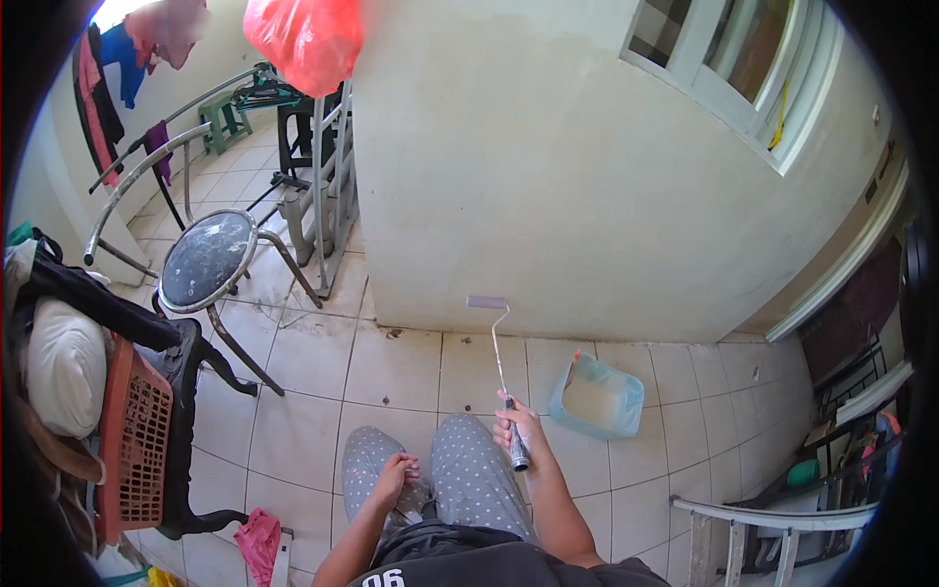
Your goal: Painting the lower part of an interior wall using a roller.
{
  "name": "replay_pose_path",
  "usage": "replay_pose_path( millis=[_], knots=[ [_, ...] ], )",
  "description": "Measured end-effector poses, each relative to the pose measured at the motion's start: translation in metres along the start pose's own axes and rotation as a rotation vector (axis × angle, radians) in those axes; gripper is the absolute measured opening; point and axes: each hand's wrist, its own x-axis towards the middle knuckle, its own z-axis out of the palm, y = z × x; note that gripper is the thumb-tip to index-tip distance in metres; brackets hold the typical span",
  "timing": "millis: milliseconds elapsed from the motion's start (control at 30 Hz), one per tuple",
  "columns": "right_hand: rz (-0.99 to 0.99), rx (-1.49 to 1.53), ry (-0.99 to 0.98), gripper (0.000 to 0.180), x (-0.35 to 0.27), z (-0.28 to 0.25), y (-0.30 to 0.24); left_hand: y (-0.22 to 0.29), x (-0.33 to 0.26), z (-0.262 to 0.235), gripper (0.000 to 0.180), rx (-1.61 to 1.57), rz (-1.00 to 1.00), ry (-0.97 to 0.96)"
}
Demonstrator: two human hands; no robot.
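Observation:
My right hand (520, 430) is closed round the dark handle of a paint roller (486, 302). Its thin wire frame reaches forward, and the pale lilac roller head is at the low part of the off-white wall (509, 186); I cannot tell whether it presses on the surface. To the right of that hand, a light blue plastic tub (599, 395) holds a pale, milky liquid. My left hand (395, 477) rests by my thigh on the grey dotted trousers, fingers loosely bent and slightly apart, nothing seen in them.
On the left stand a round-seated metal chair (207, 256) and a dark stand with an orange basket (137, 440). A red plastic bag (305, 44) hangs at the wall's corner. A metal ladder (773, 519) lies at the lower right. Pink cloth (258, 544) is on the tiled floor.

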Motion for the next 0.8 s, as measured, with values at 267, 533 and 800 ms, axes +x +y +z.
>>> replay_pose_path(
  millis=[267,533,800],
  knots=[
    [0.227,0.037,-0.038,0.041,0.029,-0.007,0.016,0.015,0.005,-0.014,0.018,-0.220,0.169,0.086],
    [0.183,0.173,-0.072,0.043,0.105,0.029,0.047,0.023,0.002,-0.025,0.017,-0.237,0.140,0.148],
    [0.082,0.212,-0.152,0.048,0.008,0.098,-0.008,0.019,0.002,-0.046,0.017,-0.287,0.081,0.240]
  ],
)
